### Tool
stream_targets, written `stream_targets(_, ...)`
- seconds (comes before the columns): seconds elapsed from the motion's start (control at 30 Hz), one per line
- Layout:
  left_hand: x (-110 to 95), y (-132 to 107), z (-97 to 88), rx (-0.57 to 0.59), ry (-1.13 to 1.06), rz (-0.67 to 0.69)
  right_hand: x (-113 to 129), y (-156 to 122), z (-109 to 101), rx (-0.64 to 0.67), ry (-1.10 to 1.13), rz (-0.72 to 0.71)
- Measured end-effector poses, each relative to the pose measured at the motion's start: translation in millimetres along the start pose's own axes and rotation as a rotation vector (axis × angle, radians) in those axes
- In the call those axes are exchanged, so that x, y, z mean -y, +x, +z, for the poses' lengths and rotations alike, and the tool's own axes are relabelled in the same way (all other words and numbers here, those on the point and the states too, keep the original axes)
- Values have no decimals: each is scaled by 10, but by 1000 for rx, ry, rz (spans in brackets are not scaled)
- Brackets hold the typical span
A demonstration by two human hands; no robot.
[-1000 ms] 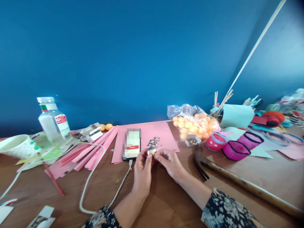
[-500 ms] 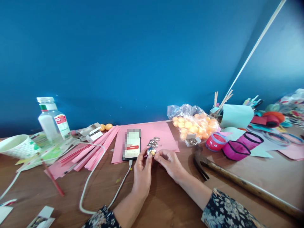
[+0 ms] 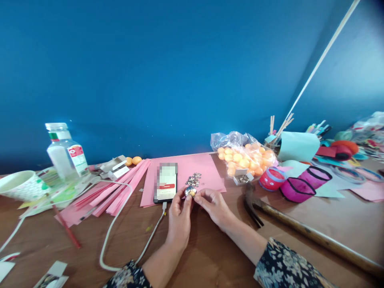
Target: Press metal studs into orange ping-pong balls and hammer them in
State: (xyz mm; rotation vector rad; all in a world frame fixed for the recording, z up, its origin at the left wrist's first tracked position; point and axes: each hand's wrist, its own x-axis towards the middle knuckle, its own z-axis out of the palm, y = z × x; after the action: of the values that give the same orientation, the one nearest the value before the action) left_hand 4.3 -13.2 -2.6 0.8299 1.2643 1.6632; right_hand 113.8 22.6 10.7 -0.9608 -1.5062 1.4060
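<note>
Between the thumb and fingers of my left hand (image 3: 179, 220) is a small ball (image 3: 191, 191) studded with shiny silver thumbtacks, a patch of orange showing on it. My right hand (image 3: 216, 208) is closed in a pinch, its fingertips at the ball's right side; whatever they grip is too small to make out. Just beyond the ball, a loose heap of silver thumbtacks (image 3: 193, 179) lies on pink paper sheets (image 3: 207, 168). Left of the heap, a phone (image 3: 166, 184) rests on the same paper with a white cable plugged in.
A clear bag of orange balls (image 3: 243, 158) stands at the back, with a small open box of tacks (image 3: 243, 177) before it. To the right lie a claw hammer (image 3: 285, 218) and magenta rings (image 3: 297, 190). Pink strips (image 3: 120, 192), a glass bottle (image 3: 64, 150) and a cup (image 3: 22, 186) are left.
Both hands and the ball stay almost where they were. The whole view has shifted very slightly.
</note>
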Motion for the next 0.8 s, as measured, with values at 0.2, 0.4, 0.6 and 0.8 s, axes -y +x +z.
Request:
stream_targets(0.2, 6, -2, 8, 6, -29, -4, -4, 4, -3, -3, 2, 4)
stream_targets(0.4, 2, -6, 9, -10, -3, 21, 1, 6, -11, 6, -16, 8)
stream_targets(0.6, 1, 1, -3, 0, 19, 13, -3, 8, -17, 8, -15, 17)
stream_targets(0.8, -28, -2, -12, 15, 56, 28, 27, 1, -29, 19, 3, 64)
